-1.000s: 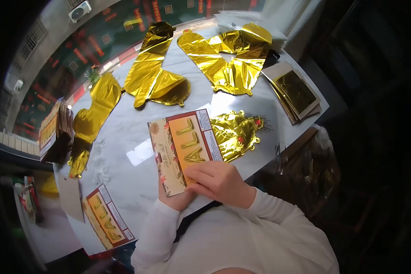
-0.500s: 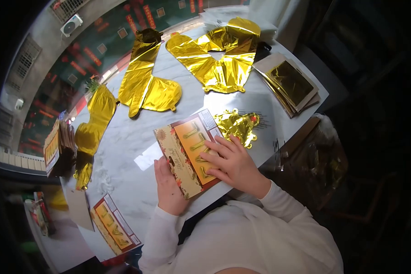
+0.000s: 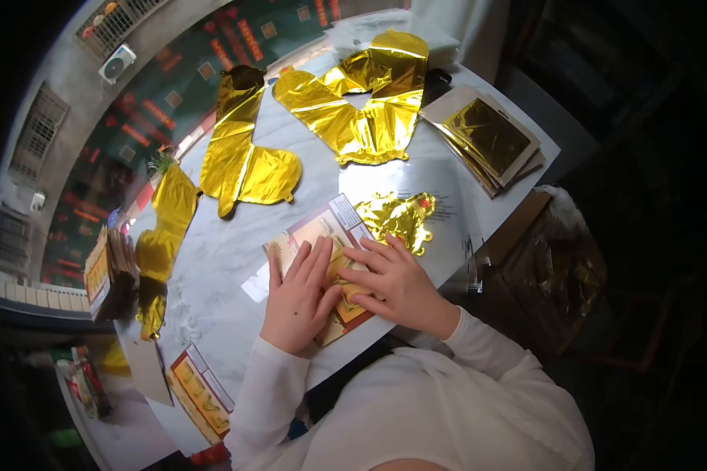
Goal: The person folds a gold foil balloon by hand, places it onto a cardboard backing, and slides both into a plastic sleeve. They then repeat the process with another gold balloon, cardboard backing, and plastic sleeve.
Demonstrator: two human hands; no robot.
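Observation:
A printed card packet (image 3: pixel 344 213) lies at the table's near edge under both hands. My left hand (image 3: pixel 298 298) rests on its left part, fingers spread and pointing up. My right hand (image 3: pixel 397 286) lies over its right side, fingers apart. Just beyond my right fingers a small crumpled gold foil piece (image 3: pixel 397 220) sits on a clear plastic sheet (image 3: pixel 448 184). Farther back are a flat L-shaped gold foil balloon (image 3: pixel 247 157) and a larger gold foil balloon with a hole (image 3: pixel 381 110).
A long gold foil balloon (image 3: pixel 165 220) and a stack of packets (image 3: pixel 110 271) stand left on the marble table (image 3: pixel 220 290). Another printed card (image 3: pixel 200 392) lies near left. Foil-faced cards (image 3: pixel 487 137) are stacked back right. A box (image 3: pixel 526 267) holds plastic and foil beside the table.
My left hand has moved from the packet's left edge onto its top, fingers now spread over it. The packet now lies flatter. The whole view has shifted slightly.

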